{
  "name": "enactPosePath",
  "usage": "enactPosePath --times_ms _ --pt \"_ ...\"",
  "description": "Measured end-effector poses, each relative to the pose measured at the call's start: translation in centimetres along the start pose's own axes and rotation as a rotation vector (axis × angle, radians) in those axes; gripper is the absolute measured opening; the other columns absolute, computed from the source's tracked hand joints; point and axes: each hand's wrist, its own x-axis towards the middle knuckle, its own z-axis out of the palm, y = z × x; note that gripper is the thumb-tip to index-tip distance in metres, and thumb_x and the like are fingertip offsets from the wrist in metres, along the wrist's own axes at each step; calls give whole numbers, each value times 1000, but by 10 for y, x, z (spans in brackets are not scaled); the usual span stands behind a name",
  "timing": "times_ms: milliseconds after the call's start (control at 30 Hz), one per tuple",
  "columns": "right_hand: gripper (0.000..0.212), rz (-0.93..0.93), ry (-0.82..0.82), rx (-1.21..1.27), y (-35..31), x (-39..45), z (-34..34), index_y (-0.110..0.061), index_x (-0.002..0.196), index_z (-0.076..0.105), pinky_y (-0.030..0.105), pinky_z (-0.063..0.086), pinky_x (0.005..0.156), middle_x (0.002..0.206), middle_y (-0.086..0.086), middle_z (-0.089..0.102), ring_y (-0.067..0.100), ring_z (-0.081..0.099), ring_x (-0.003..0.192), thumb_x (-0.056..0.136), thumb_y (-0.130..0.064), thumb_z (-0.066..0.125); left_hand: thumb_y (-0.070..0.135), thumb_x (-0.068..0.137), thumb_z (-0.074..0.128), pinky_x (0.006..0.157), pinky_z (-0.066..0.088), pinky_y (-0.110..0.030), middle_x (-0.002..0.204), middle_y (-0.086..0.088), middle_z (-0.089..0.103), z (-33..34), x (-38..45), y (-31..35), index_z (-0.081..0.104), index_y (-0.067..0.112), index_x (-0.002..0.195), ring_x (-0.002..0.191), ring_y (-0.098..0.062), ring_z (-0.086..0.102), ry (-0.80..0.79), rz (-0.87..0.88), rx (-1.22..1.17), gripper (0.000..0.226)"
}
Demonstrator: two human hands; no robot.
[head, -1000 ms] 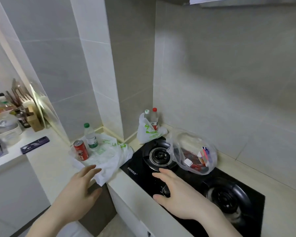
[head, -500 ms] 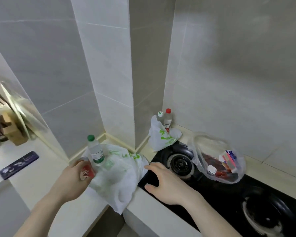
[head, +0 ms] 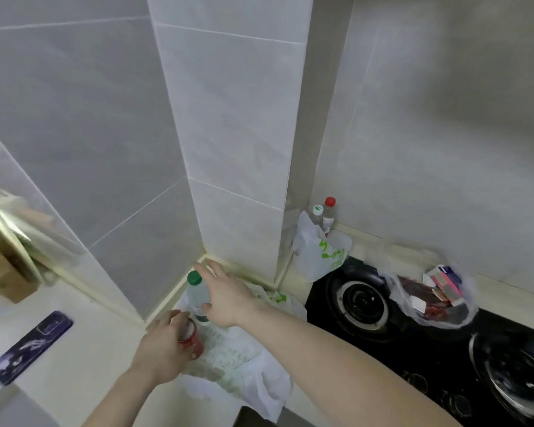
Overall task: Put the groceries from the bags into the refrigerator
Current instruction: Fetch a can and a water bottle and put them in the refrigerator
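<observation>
The left hand (head: 164, 349) is nearest, its fingers curled round a red can (head: 191, 339) that stands on a flattened white bag (head: 244, 365) printed in green. Just behind the can, on the same bag, a clear bottle with a green cap (head: 197, 292) stands upright. The right hand (head: 228, 298) reaches across to it, fingers spread and straight over the bottle's shoulder, thumb low beside the label; it touches the bottle at most lightly and does not grip it. The flat bag lies on a pale counter (head: 84, 359), one edge hanging over the front. To the left on that counter lies a dark phone (head: 31, 346).

Right of the flat bag sits a black gas hob (head: 429, 349) with two burners. A clear plastic bag (head: 429, 303) rests across its back edge, holding red packets and small flat boxes. Farther back, in the corner beside the tiled pillar (head: 235, 134), a second white bag with green print (head: 318, 254) stands upright with two bottles in it, one white-capped (head: 318, 211), one red-capped (head: 329, 208). Pale grey tiles cover the walls; at the far left edge a wooden block (head: 3, 272) is partly cut off.
</observation>
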Motion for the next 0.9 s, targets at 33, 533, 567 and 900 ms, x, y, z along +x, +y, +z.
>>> enactPosePath --times_ms 33,533,567,900 --pt "87 -3 -24 -39 -4 12 2 -31 164 8 44 47 103 171 -2 5 41 42 139 97 -20 64 42 83 68 105 42 -32 150 8 42 2 3 -1 43 28 150 133 -25 45 5 18 6 73" --pt "26 73 189 71 20 16 15 -18 124 55 42 50 75 114 12 68 36 64 98 100 -25 64 39 64 80 83 48 -32 110 14 66 6 19 -18 58 40 118 102 -20 62 92 154 -28 59" --pt "27 99 242 92 24 4 11 -23 124 56 42 52 76 114 8 69 34 64 97 100 -30 64 36 63 86 80 49 -32 106 14 67 -1 16 -16 60 39 115 98 -21 63 125 175 -51 59" --pt "24 304 671 470 49 -176 -42 -43 115 63 19 47 66 71 -21 58 8 58 68 94 -35 72 30 72 88 78 52 -30 114 30 55 -68 -35 81 55 48 119 98 2 58 218 436 -264 60"
